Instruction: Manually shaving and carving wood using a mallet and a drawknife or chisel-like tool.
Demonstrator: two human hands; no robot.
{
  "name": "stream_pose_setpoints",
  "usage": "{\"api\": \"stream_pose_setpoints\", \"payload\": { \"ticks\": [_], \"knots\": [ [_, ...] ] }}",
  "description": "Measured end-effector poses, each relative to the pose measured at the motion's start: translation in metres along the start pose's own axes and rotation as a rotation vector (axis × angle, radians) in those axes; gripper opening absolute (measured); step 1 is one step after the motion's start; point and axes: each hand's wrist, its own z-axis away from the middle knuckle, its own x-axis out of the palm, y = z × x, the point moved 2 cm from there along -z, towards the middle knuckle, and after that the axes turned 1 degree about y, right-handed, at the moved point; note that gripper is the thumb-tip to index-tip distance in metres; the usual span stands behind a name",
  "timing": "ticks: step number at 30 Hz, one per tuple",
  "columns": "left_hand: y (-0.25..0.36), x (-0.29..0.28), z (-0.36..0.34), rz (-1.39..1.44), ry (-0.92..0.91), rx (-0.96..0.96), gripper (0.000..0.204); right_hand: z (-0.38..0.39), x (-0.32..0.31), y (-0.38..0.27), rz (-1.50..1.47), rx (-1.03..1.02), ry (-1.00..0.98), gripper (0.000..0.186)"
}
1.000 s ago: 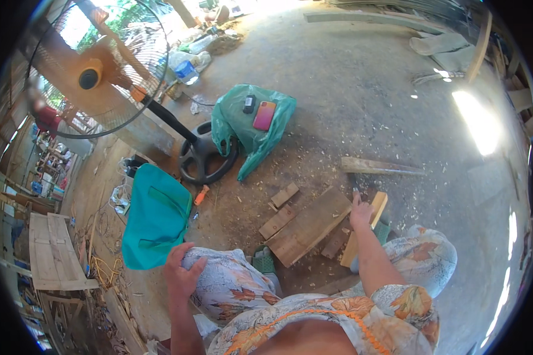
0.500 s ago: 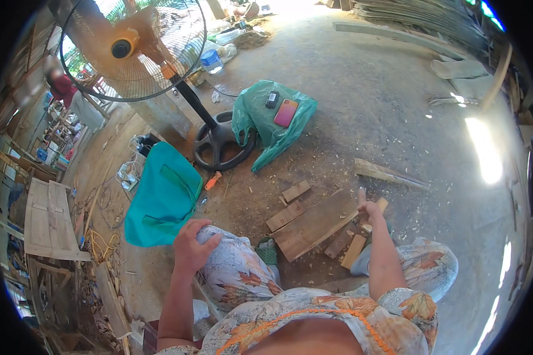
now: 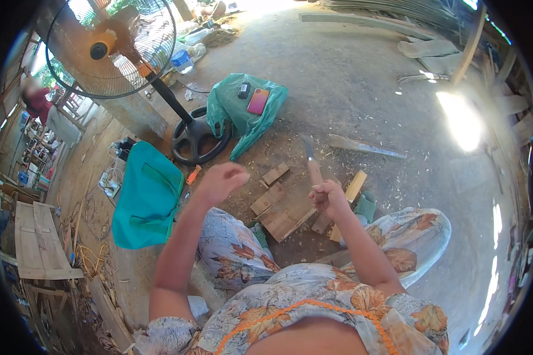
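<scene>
My right hand (image 3: 328, 198) is closed round the wooden handle of a knife (image 3: 315, 171); its narrow, slightly curved blade points away from me. Below and left of that hand lies a wide wooden board (image 3: 287, 214) on the floor between my feet. Smaller wood blocks (image 3: 267, 199) rest along its left side, and a lighter wood strip (image 3: 355, 186) lies to its right. My left hand (image 3: 221, 183) is raised above my left knee, touching nothing. Its fingers are loosely bent, a little blurred, and hold nothing visible.
A standing fan (image 3: 109, 50) is at the far left, beside a green plastic bag (image 3: 243, 112) carrying a phone (image 3: 258, 101) and a small black device (image 3: 243, 90). A teal fabric bag (image 3: 147, 198) and an orange-handled tool (image 3: 193, 174) lie left. Another wood piece (image 3: 367, 146) lies ahead.
My left hand has lifted off my left knee and moved right. My right hand has raised the knife from beside the board, and its blade now shows. The whole view has shifted slightly.
</scene>
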Motion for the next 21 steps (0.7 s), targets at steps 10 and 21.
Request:
{"api": "stream_pose_setpoints", "payload": {
  "ticks": [10,21],
  "knots": [
    [0.029,0.093,-0.070,1.064,-0.282,-0.109,0.045,0.054,0.030,-0.016,0.251,-0.224,-0.122,0.038],
    [-0.008,0.096,-0.080,1.020,-0.131,-0.068,0.013,0.038,0.045,-0.003,0.172,-0.026,-0.363,0.048]
  ]
}}
